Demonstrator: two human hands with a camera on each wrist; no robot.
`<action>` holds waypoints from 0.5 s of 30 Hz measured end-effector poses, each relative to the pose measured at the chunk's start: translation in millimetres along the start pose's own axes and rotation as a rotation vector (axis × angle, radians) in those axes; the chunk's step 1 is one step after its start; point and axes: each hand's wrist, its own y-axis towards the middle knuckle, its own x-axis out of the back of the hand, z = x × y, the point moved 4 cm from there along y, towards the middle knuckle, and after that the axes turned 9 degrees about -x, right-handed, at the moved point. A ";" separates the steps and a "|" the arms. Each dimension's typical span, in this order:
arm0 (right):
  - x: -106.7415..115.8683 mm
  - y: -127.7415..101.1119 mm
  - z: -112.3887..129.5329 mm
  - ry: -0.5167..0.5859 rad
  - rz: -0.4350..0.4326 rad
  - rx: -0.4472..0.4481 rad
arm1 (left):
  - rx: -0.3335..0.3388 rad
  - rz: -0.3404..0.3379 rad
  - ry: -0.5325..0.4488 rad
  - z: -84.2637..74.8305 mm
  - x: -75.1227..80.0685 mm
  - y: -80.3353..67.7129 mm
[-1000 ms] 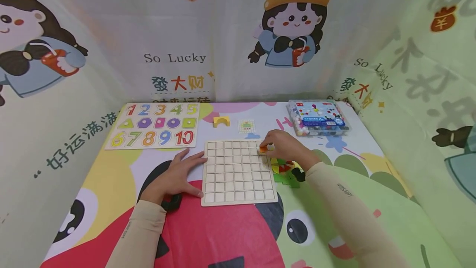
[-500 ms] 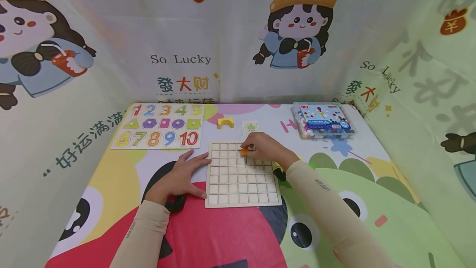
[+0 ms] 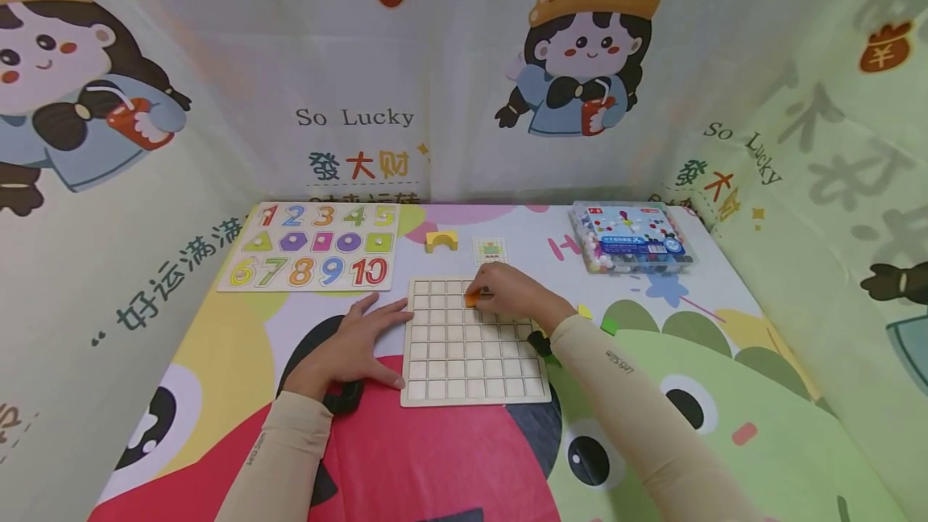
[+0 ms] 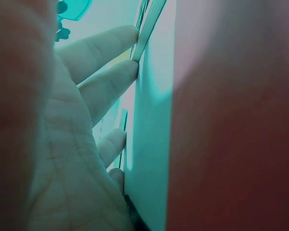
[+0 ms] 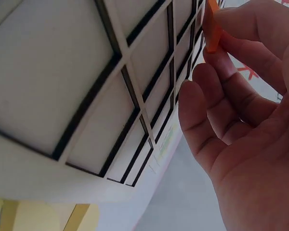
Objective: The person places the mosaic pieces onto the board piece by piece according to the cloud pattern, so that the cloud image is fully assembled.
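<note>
A pale wooden board with a square grid [image 3: 464, 365] lies at the middle of the table. My right hand [image 3: 513, 294] pinches a small flat orange tile [image 3: 473, 299] over the upper rows, left of the board's far right corner. In the right wrist view, thumb and index finger grip the orange tile [image 5: 212, 29] by its face, tilted close to the grid, with the other fingers curled behind. The left hand [image 3: 351, 345] has its fingers spread, the fingertips and thumb resting along the board's left edge. In the left wrist view these fingertips [image 4: 130, 36] touch the board's side.
A number and shape puzzle [image 3: 308, 248] lies at the back left. Behind the board are a yellow arch block [image 3: 441, 242] and a small pattern card [image 3: 490, 248]. A clear box of beads [image 3: 631, 238] stands back right. Coloured pieces [image 3: 609, 327] show partly behind the right forearm.
The right hand has carried the orange tile leftward along the board's upper rows, from its right edge toward the middle. It has barely moved in the last half second. The left hand stays put.
</note>
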 end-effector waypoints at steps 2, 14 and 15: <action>-1.4 0.5 -0.4 -0.004 0.001 -0.003 | -0.001 -0.001 -0.002 -0.3 -0.4 0.4; -7.9 0.7 -3.0 0.046 -0.029 0.015 | 0.006 -0.002 0.005 1.4 -2.0 0.8; -8.5 0.5 -4.1 0.053 -0.032 0.009 | 0.006 -0.003 0.004 1.6 -2.1 0.8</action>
